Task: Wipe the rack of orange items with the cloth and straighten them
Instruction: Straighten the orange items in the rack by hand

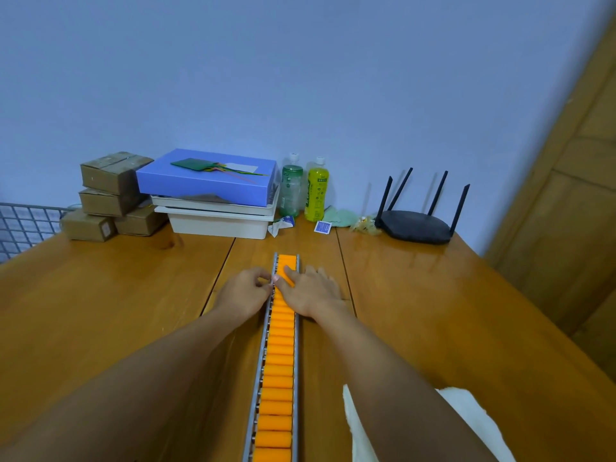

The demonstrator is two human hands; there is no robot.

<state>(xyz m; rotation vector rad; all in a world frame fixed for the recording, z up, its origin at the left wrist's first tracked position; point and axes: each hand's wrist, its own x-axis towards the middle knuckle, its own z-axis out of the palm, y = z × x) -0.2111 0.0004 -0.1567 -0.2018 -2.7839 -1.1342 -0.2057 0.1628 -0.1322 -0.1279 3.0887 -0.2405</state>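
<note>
1. A long grey metal rack [262,365] filled with orange cylindrical rollers [279,358] is lying down the middle of the brown wooden surface [100,295], running from the near edge toward the far edge.
2. The left hand [245,291] is sitting at the rack's left rail near its far end, its curled fingers [263,278] pinching that rail.
3. The right hand [310,290] is lying flat across the rollers there, fingers [290,273] released and straight.
4. A white fluffy cloth [466,411] is lying at the near edge, right of the rack.
</note>
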